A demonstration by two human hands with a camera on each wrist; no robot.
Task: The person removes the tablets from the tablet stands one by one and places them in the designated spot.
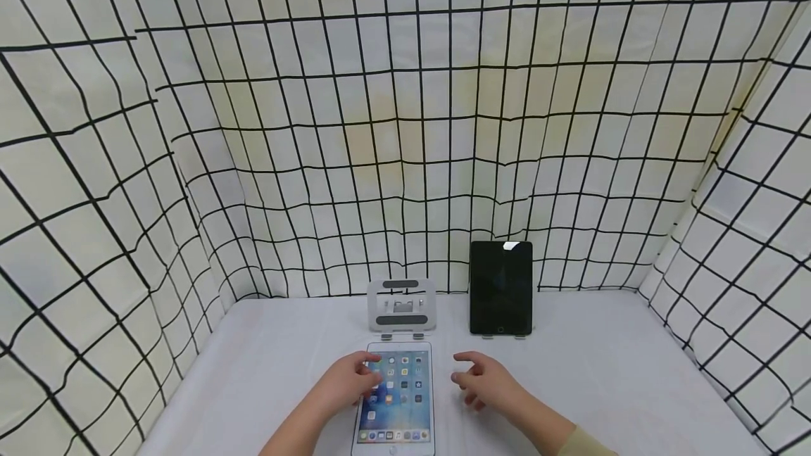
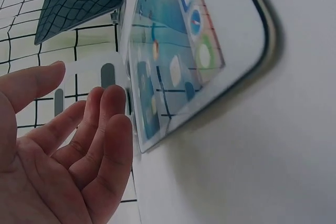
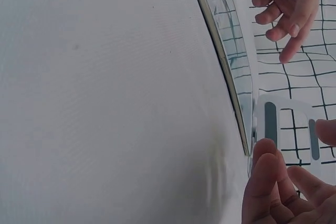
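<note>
A white tablet (image 1: 398,400) lies flat, its lit screen showing rows of app icons. My left hand (image 1: 345,382) hovers over its left edge, fingers loosely bent and nothing held, as the left wrist view also shows with that hand (image 2: 79,156) apart from the tablet (image 2: 173,66). To the right of the tablet, my right hand (image 1: 491,382) hangs above the table with its fingers loosely curved. In the right wrist view nothing lies in the right hand (image 3: 286,198). Behind the tablet stands a white tablet stand (image 1: 402,319) with grey pads.
A black tablet (image 1: 500,290) with a dark screen stands upright at the back right, small feet showing beneath it. White cloth covers the table (image 1: 602,371). White walls with a black grid (image 1: 443,125) enclose the back and both sides.
</note>
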